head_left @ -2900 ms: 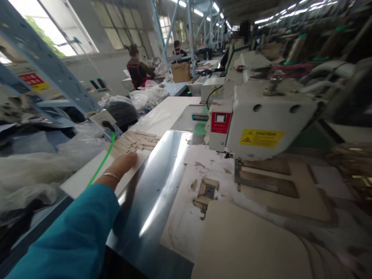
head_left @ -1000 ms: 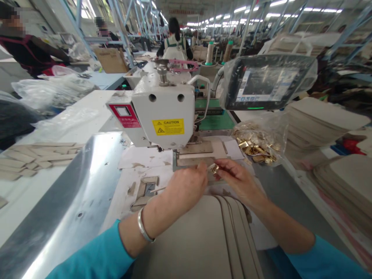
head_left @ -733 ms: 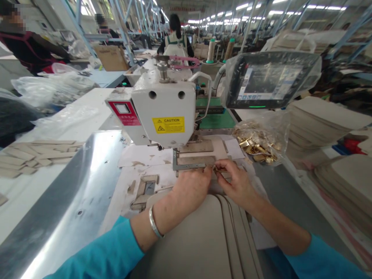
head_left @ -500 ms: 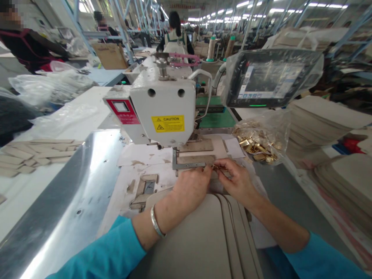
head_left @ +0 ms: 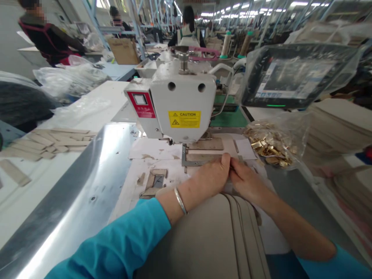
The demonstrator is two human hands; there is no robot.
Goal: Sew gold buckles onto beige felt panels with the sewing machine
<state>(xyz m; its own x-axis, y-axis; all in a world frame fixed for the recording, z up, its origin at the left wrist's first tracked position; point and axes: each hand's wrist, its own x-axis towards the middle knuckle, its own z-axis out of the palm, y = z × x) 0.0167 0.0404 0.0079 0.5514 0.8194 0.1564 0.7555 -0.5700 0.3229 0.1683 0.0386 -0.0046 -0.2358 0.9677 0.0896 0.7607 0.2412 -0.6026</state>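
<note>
My left hand (head_left: 211, 176) and my right hand (head_left: 250, 180) meet just in front of the metal clamp frame (head_left: 183, 155) of a sewing machine (head_left: 183, 97). Both are closed, fingertips pressed together; whatever lies between them is hidden. Beneath the hands and forearms is a stack of grey-beige panels (head_left: 200, 240) with rounded corners. Flat beige strips lie in and around the clamp, on a white sheet (head_left: 133, 174). A small beige rectangular frame piece (head_left: 151, 180) rests left of my left hand.
A clear bag of gold metal pieces (head_left: 273, 143) lies to the right, below a plastic-wrapped screen (head_left: 293, 77). More panels (head_left: 340, 124) are stacked at the right edge. Loose beige strips (head_left: 46, 143) cover part of the left table. Other people sit farther back.
The view has swung left, so everything sits farther right. My hands have come closer together, and the small gold-coloured bit seen at the fingertips before is now covered.
</note>
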